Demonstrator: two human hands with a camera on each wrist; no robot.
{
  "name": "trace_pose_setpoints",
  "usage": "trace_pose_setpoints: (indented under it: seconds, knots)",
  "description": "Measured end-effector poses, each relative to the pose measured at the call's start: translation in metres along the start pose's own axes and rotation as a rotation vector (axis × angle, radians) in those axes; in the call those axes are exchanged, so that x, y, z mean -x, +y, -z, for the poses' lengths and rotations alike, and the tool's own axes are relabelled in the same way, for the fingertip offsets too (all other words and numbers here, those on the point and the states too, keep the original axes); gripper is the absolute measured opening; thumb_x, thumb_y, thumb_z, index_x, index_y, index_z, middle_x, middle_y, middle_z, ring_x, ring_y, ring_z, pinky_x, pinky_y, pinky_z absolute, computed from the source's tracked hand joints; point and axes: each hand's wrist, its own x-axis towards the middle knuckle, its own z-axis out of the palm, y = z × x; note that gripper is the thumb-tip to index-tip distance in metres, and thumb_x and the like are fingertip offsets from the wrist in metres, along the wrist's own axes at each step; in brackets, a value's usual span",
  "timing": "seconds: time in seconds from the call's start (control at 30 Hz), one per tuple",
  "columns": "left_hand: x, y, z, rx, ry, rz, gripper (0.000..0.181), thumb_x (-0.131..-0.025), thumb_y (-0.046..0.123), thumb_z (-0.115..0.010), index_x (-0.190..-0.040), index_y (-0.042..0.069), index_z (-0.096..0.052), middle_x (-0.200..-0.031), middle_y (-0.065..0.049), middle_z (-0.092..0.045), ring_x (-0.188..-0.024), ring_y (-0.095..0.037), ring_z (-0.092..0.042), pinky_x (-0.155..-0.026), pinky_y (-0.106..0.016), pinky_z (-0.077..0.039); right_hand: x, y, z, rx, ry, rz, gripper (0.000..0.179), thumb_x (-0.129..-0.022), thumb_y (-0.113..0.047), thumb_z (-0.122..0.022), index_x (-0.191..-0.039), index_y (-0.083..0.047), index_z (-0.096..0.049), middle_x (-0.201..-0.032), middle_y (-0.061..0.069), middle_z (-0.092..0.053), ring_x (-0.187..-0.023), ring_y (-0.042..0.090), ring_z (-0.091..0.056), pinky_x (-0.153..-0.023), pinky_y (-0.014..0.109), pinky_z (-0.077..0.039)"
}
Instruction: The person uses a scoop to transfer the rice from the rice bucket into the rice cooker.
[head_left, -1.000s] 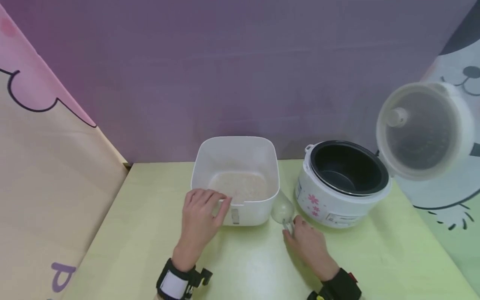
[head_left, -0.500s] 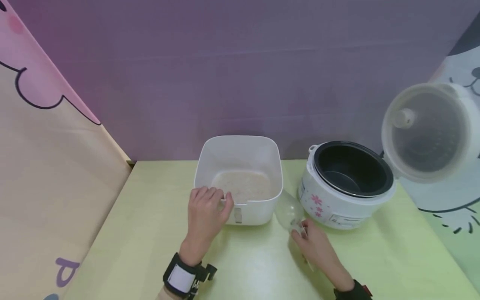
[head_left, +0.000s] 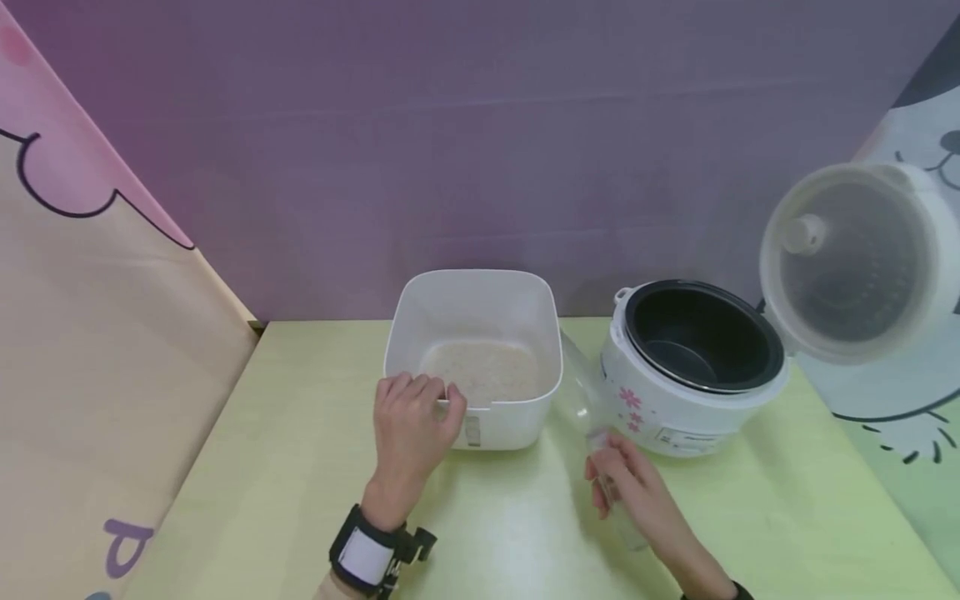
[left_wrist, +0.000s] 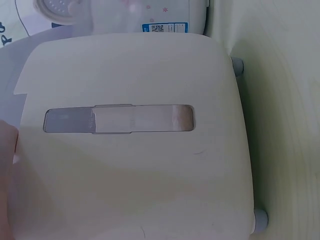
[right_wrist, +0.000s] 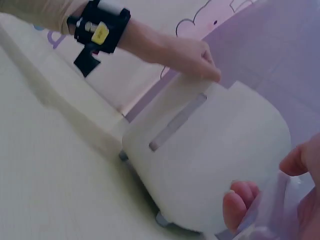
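A white bin [head_left: 517, 427] stands on the table with a layer of pale grains like rice [head_left: 487, 371] inside. My left hand [head_left: 412, 433] grips its near rim, fingers curled over the edge. The left wrist view is filled by the bin's outer wall [left_wrist: 125, 170] and its clear window strip [left_wrist: 145, 119]. Between bin and rice cooker, my right hand [head_left: 637, 492] holds a clear plastic scoop [head_left: 587, 404] by its handle, bowl pointing away from me. Part of the scoop [right_wrist: 267, 205] shows among the right fingers in the right wrist view.
Right of the bin stands a white rice cooker [head_left: 637, 417] with pink flowers. Its lid [head_left: 847, 258] is raised, and a dark inner pot [head_left: 697, 342] sits slightly tilted in it. A purple backdrop [head_left: 465, 167] rises behind the pale green table [head_left: 315, 400].
My right hand has taken the scoop's handle more fully and moved slightly right and towards me; the scoop's bowl has turned. The left fingers have curled over the bin's rim.
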Motion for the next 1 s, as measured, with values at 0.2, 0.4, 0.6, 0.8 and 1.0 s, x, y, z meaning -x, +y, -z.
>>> trace_pose_setpoints:
  seconds: [0.2, 0.4, 0.6, 0.8, 1.0]
  knots:
    - [-0.001, 0.001, -0.002, 0.022, 0.049, 0.001, 0.023, -0.081, 0.010, -0.065, -0.058, 0.008, -0.062, -0.051, -0.002, -0.057, -0.051, -0.019, -0.041, -0.063, -0.037, -0.040, 0.003, -0.022, -0.002, 0.020, -0.063, 0.177, 0.017, -0.109, -0.011, -0.045, -0.122, -0.001, -0.041, -0.078, -0.002, -0.055, -0.056, 0.016, -0.053, -0.050, 0.032, -0.048]
    - [0.000, 0.002, -0.002, 0.015, 0.055, 0.015, 0.022, -0.081, 0.010, -0.064, -0.060, 0.007, -0.067, -0.051, -0.002, -0.059, -0.051, -0.018, -0.040, -0.063, -0.037, -0.039, -0.007, -0.065, -0.001, 0.305, -0.027, 0.196, 0.045, -0.100, -0.012, -0.065, -0.132, -0.006, -0.034, -0.077, 0.002, -0.054, -0.053, 0.014, -0.049, -0.047, 0.030, -0.045]
    - [0.000, 0.002, -0.003, -0.003, 0.060, 0.036, 0.023, -0.082, 0.010, -0.063, -0.060, 0.006, -0.067, -0.050, -0.003, -0.058, -0.052, -0.020, -0.041, -0.065, -0.037, -0.039, -0.031, -0.113, -0.005, 0.868, 0.029, 0.582, 0.029, -0.094, -0.011, -0.070, -0.119, -0.003, -0.058, -0.089, 0.001, -0.061, -0.072, 0.010, -0.056, -0.058, 0.029, -0.048]
    - [0.000, 0.003, -0.006, -0.004, 0.062, 0.050, 0.025, -0.083, 0.010, -0.063, -0.060, 0.006, -0.066, -0.049, -0.003, -0.056, -0.052, -0.020, -0.040, -0.066, -0.037, -0.039, -0.063, -0.146, -0.021, 1.316, 0.102, 0.749, 0.032, -0.084, -0.010, -0.069, -0.114, -0.003, -0.062, -0.075, 0.006, -0.063, -0.059, 0.021, -0.057, -0.043, 0.032, -0.038]
    - [0.000, 0.004, -0.008, -0.003, 0.076, 0.055, 0.026, -0.083, 0.010, -0.062, -0.058, 0.006, -0.064, -0.047, -0.002, -0.053, -0.051, -0.019, -0.038, -0.065, -0.036, -0.038, -0.106, -0.157, -0.027, 1.541, 0.006, 0.758, 0.028, -0.085, -0.006, -0.069, -0.105, -0.001, -0.050, -0.057, 0.000, -0.038, -0.042, 0.019, -0.039, -0.039, 0.031, -0.029]
